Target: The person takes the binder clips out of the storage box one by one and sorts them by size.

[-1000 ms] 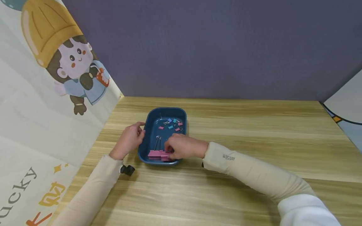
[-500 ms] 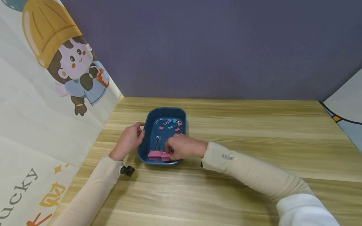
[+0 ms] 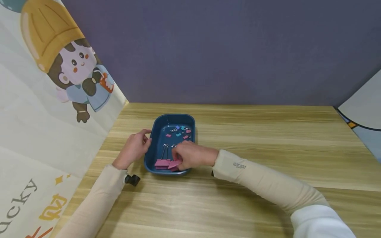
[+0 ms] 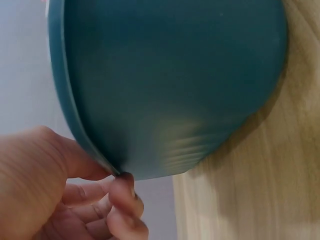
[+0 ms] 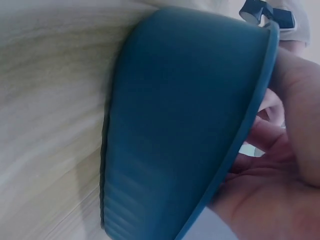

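A deep blue plastic tray [image 3: 148, 165] stands on the table. At its left side my left hand [image 3: 133, 149] pinches the rim between thumb and fingers, and the left wrist view shows this pinch close up on the tray wall [image 4: 175, 85]. My right hand [image 3: 191, 154] reaches over the right rim and grips a large pink binder clip [image 3: 174, 164], now tilted. Beside it, at the tray's near end, lies another large pink binder clip [image 3: 162, 163] with its wire handles pointing away from me. From the right wrist view, the tray wall hides the held clip.
Several small pink, teal and purple binder clips [image 3: 178, 135] lie scattered at the far end of the tray. Wood-grain tabletop [image 3: 268, 142] extends to the right. A dark purple wall [image 3: 223, 53] rises behind, and a printed cloth [image 3: 35, 115] hangs on the left.
The pink binder clip in my right hand has tipped up at an angle; earlier it lay level, in line with the other one. My left hand keeps its place on the rim.
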The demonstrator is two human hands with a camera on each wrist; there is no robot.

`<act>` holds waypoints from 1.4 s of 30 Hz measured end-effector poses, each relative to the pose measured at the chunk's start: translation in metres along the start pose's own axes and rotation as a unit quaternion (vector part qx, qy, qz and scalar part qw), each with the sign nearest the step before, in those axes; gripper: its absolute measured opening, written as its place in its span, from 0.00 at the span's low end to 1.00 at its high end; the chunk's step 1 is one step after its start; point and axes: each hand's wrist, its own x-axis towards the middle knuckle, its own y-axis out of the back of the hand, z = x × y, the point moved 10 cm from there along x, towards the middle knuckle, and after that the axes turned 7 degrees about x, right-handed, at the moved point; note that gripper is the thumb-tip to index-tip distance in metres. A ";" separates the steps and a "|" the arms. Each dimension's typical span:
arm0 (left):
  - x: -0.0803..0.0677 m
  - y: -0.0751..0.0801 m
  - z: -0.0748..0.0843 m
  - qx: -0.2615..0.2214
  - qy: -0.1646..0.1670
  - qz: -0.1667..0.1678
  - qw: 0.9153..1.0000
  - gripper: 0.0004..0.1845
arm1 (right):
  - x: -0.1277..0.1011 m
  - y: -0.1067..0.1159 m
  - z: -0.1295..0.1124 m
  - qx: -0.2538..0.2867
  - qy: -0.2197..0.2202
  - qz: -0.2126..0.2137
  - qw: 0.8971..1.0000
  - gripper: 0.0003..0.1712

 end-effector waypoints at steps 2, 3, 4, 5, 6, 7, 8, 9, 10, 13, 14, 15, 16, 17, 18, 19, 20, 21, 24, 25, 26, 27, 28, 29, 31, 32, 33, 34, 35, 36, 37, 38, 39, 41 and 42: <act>0.000 0.000 -0.001 -0.005 -0.002 -0.002 1.000 0.19 | -0.001 0.005 -0.001 0.002 0.012 0.016 1.000 0.09; 0.000 0.000 -0.001 -0.007 -0.004 -0.002 1.000 0.19 | -0.001 0.007 -0.001 0.004 0.015 0.023 1.000 0.09; 0.001 0.000 -0.001 -0.009 -0.004 -0.003 1.000 0.19 | -0.002 0.009 -0.001 0.006 0.019 0.029 0.999 0.09; 0.001 -0.001 -0.001 -0.012 -0.004 -0.005 1.000 0.19 | -0.002 0.011 -0.001 0.005 0.021 0.036 0.999 0.09; 0.001 -0.001 -0.001 -0.014 -0.003 -0.007 1.000 0.19 | -0.003 0.013 0.000 0.007 0.022 0.041 0.999 0.09; 0.001 -0.001 -0.001 -0.016 -0.002 -0.008 1.000 0.19 | -0.003 0.015 0.001 0.008 0.023 0.046 0.999 0.09; 0.001 -0.001 -0.001 -0.018 -0.003 -0.009 1.000 0.19 | -0.004 0.017 0.001 0.010 0.023 0.051 0.998 0.10; 0.001 -0.001 -0.001 -0.020 -0.003 -0.010 1.000 0.19 | -0.005 0.019 0.003 0.013 0.022 0.056 0.998 0.09; 0.001 -0.001 -0.001 -0.022 -0.003 -0.012 1.000 0.19 | -0.006 0.022 0.004 0.016 0.021 0.062 0.998 0.10; 0.001 -0.001 -0.001 -0.027 -0.006 -0.012 1.000 0.19 | -0.011 0.030 0.008 0.022 0.019 0.082 0.996 0.09; 0.001 -0.001 -0.001 -0.029 -0.008 -0.012 0.999 0.19 | -0.013 0.033 0.008 0.024 0.018 0.089 0.996 0.08; 0.002 -0.001 -0.001 -0.030 -0.008 -0.011 0.999 0.19 | -0.015 0.036 0.009 0.027 0.018 0.095 0.995 0.08; 0.002 -0.001 -0.001 -0.030 -0.008 -0.010 0.999 0.19 | -0.017 0.040 0.011 0.026 0.018 0.103 0.994 0.08; 0.002 -0.001 -0.001 -0.030 -0.008 -0.008 0.999 0.19 | -0.018 0.043 0.012 0.025 0.018 0.110 0.993 0.08; 0.002 0.000 -0.002 -0.031 -0.009 -0.006 0.999 0.19 | -0.020 0.045 0.013 0.026 0.017 0.115 0.993 0.08; 0.002 0.000 -0.002 -0.032 -0.009 -0.006 0.999 0.19 | -0.022 0.048 0.014 0.025 0.015 0.120 0.992 0.08; 0.002 0.000 -0.002 -0.033 -0.009 -0.005 0.999 0.19 | -0.024 0.051 0.016 0.028 0.012 0.125 0.992 0.08; 0.002 0.000 -0.002 -0.032 -0.009 -0.005 0.999 0.19 | -0.026 0.053 0.018 0.030 0.008 0.128 0.991 0.08; 0.002 0.000 -0.002 -0.032 -0.008 -0.007 0.999 0.18 | -0.032 0.062 0.026 0.039 -0.011 0.139 0.989 0.07; 0.002 0.000 -0.002 -0.033 -0.007 -0.009 0.999 0.18 | -0.035 0.064 0.029 0.043 -0.018 0.142 0.989 0.07; 0.003 0.000 -0.001 -0.033 -0.007 -0.010 0.999 0.18 | -0.037 0.067 0.032 0.048 -0.023 0.145 0.988 0.07; 0.003 -0.001 -0.001 -0.032 -0.006 -0.011 0.999 0.19 | -0.040 0.069 0.036 0.053 -0.029 0.148 0.987 0.07; 0.003 -0.001 -0.001 -0.032 -0.005 -0.013 0.999 0.19 | -0.042 0.072 0.039 0.057 -0.032 0.151 0.986 0.08; 0.003 -0.001 -0.001 -0.034 -0.005 -0.014 0.999 0.19 | -0.044 0.074 0.042 0.060 -0.035 0.155 0.985 0.08; 0.003 -0.001 -0.001 -0.037 -0.003 -0.018 0.999 0.19 | -0.047 0.077 0.050 0.067 -0.040 0.161 0.984 0.08; 0.003 -0.002 -0.001 -0.038 -0.002 -0.019 0.999 0.19 | -0.049 0.079 0.054 0.069 -0.043 0.164 0.983 0.08; 0.003 -0.002 -0.001 -0.039 0.000 -0.021 0.999 0.19 | -0.050 0.080 0.058 0.074 -0.045 0.167 0.982 0.08; 0.003 -0.002 -0.001 -0.041 0.002 -0.022 0.999 0.19 | -0.052 0.081 0.063 0.078 -0.046 0.171 0.981 0.08; 0.003 -0.002 -0.001 -0.042 0.002 -0.022 0.999 0.19 | -0.054 0.082 0.068 0.082 -0.051 0.176 0.980 0.09; 0.003 -0.002 -0.001 -0.043 0.003 -0.023 0.999 0.19 | -0.055 0.082 0.072 0.087 -0.055 0.178 0.979 0.09; 0.003 -0.003 -0.001 -0.043 0.003 -0.022 0.999 0.19 | -0.057 0.083 0.077 0.091 -0.059 0.180 0.978 0.09; 0.003 -0.003 -0.001 -0.043 0.003 -0.022 0.999 0.19 | -0.059 0.084 0.082 0.094 -0.065 0.183 0.977 0.08; 0.003 -0.003 -0.001 -0.044 0.003 -0.022 0.999 0.19 | -0.061 0.085 0.087 0.098 -0.068 0.186 0.975 0.08; 0.004 -0.004 0.000 -0.045 0.003 -0.023 0.999 0.19 | -0.065 0.086 0.095 0.100 -0.077 0.189 0.974 0.08; 0.004 -0.004 0.000 -0.047 0.004 -0.025 0.999 0.19 | -0.067 0.087 0.098 0.100 -0.079 0.191 0.973 0.08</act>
